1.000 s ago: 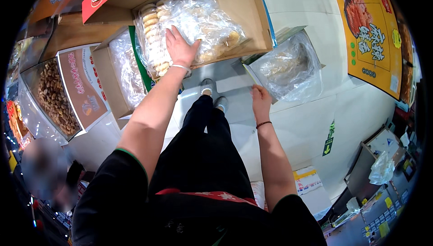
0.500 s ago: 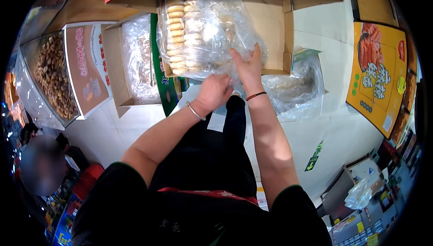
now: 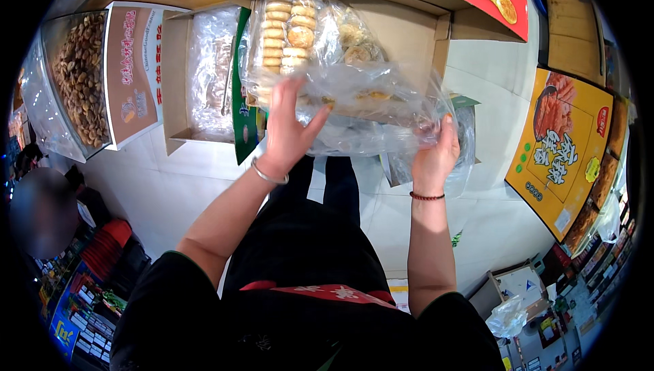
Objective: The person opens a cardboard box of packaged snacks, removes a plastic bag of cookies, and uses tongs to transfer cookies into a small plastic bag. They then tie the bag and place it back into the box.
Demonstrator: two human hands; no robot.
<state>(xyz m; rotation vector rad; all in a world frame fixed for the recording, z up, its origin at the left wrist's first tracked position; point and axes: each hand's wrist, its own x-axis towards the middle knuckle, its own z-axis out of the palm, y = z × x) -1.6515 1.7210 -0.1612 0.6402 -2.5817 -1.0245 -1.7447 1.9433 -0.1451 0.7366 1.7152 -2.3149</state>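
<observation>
A clear plastic bag (image 3: 368, 126) lies over rows of round, pale-golden pastries (image 3: 276, 29) inside a cardboard box (image 3: 415, 34) with a red printed front. My left hand (image 3: 289, 129) rests against the near edge of the bag, its thumb spread away from the fingers. Farther right, my right hand (image 3: 436, 156) pinches a gathered corner of the bag between thumb and fingers. Some pastries at the right of the rows show only blurrily through the crumpled plastic.
Left of the box stands another carton (image 3: 178, 78) with plastic-wrapped goods. Beyond it is a clear bin of brown nuts (image 3: 80, 75). A yellow printed box (image 3: 555, 150) stands on the right. Another person (image 3: 44, 211) is at the far left.
My hands have moved apart, the right one outward to the right with the bag's edge stretched along. My left hand has moved left and opened. More pastries show uncovered.
</observation>
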